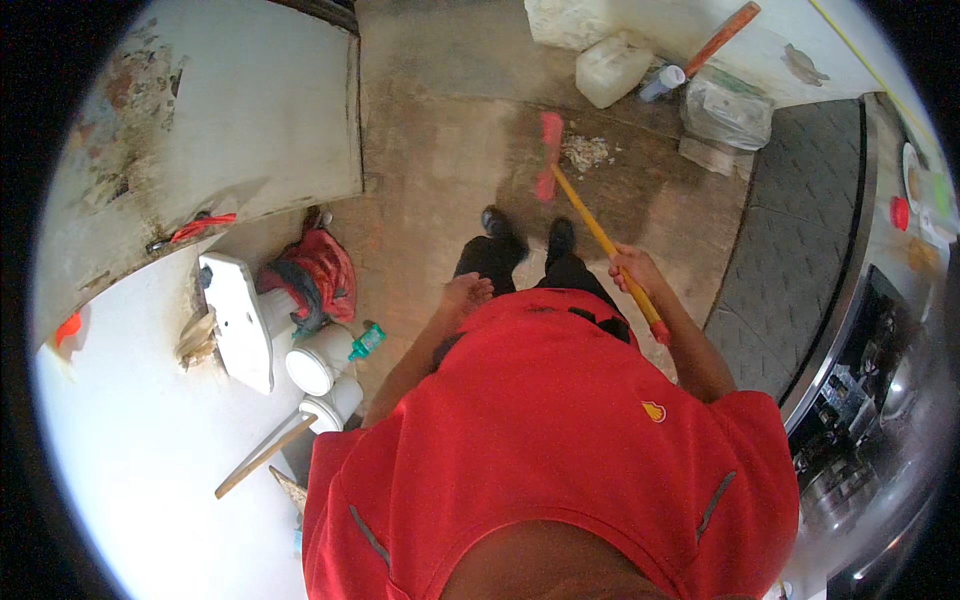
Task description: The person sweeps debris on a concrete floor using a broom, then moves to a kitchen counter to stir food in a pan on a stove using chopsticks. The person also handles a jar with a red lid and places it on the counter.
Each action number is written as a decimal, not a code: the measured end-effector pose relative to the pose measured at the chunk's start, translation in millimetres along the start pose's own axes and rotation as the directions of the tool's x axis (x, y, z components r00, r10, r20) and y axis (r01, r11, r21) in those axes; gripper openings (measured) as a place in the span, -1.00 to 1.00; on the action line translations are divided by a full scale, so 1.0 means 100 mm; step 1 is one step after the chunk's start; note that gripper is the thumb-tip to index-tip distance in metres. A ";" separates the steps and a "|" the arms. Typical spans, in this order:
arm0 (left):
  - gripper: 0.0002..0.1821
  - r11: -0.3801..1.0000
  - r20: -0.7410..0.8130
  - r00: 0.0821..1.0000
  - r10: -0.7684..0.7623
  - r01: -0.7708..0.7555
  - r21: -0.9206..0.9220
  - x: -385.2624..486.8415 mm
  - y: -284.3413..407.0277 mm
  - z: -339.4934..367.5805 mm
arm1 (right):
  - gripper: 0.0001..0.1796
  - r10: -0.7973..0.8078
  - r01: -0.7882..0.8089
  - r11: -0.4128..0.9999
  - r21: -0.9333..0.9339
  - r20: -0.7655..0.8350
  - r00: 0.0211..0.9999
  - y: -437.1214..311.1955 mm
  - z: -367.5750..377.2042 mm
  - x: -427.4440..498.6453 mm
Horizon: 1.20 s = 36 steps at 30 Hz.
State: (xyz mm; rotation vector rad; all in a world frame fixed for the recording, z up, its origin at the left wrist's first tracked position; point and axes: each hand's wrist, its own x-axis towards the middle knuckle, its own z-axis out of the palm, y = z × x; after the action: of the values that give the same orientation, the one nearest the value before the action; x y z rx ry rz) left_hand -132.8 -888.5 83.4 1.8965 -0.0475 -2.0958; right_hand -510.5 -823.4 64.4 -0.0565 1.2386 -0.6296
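My right hand [631,268] is wrapped around the yellow handle [589,214] of a long-handled floor broom or squeegee. Its red head [551,159] rests on the floor ahead of my feet, slightly blurred. A small pile of pale debris [587,151] lies just right of that head. At my waist, in front of the red shirt [570,390], my left hand [466,291] has its fingers curled, and nothing shows in it. My dark shoes [561,234] stand on the brown floor [427,172] behind the broom head.
A plastic jug [611,71], a lidded bottle [662,82] and a plastic-wrapped bundle [727,112] line the far right wall. Dark panels [795,195] front the counter at right. On the left are a white washbasin [236,322], white buckets [309,370], a green bottle [367,343] and red cloth [326,270].
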 end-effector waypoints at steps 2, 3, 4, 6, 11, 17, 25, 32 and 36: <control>-0.76 0.999 0.076 0.997 -0.028 0.031 -0.036 0.04 0.05 0.02 | -0.62 0.032 -0.029 0.996 -0.080 0.027 0.999 -0.05 0.02 -0.06; -0.76 1.000 0.071 0.997 -0.016 0.017 -0.025 0.07 0.07 0.04 | -0.54 0.044 -0.033 0.991 -0.133 0.075 0.996 -0.08 0.02 -0.05; -0.77 1.000 0.062 0.998 -0.004 0.005 -0.014 0.11 0.08 0.05 | -0.47 0.067 -0.047 0.979 -0.200 0.095 0.993 -0.10 0.02 -0.02; -0.78 0.999 0.055 0.998 0.024 -0.026 0.026 0.17 0.13 0.04 | -0.52 0.099 -0.054 0.963 -0.265 0.158 0.982 -0.12 0.04 0.10; -0.75 0.996 0.075 0.996 -0.044 0.038 0.075 0.32 0.37 -0.10 | -0.86 0.040 0.035 0.913 -0.407 0.176 0.984 -0.17 0.03 0.35; -0.72 0.997 0.091 0.996 0.003 -0.010 0.077 0.52 0.78 -0.28 | -0.61 0.085 -0.084 0.942 -0.324 -0.012 0.996 -0.34 0.29 0.12; -0.72 1.000 0.155 0.988 0.013 -0.012 -0.008 0.89 1.79 -0.83 | -0.48 0.012 -0.027 0.986 -0.163 -0.098 0.995 -0.99 1.61 0.56; -0.73 0.831 0.345 0.914 0.213 -0.355 0.428 1.05 2.45 -1.72 | -0.72 -0.177 0.179 0.973 -0.146 0.025 0.984 -1.74 2.56 1.95; -0.75 0.998 0.132 0.990 -0.051 0.048 0.028 1.21 2.79 -1.96 | -0.79 -0.057 0.031 0.981 0.192 0.132 0.990 -2.19 2.88 2.65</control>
State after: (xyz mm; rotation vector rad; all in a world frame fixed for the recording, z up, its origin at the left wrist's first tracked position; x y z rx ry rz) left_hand 107.4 -1148.3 8.1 1.7870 -0.0576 -2.2619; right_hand -297.0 -1215.3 17.3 0.0316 1.0431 -0.7676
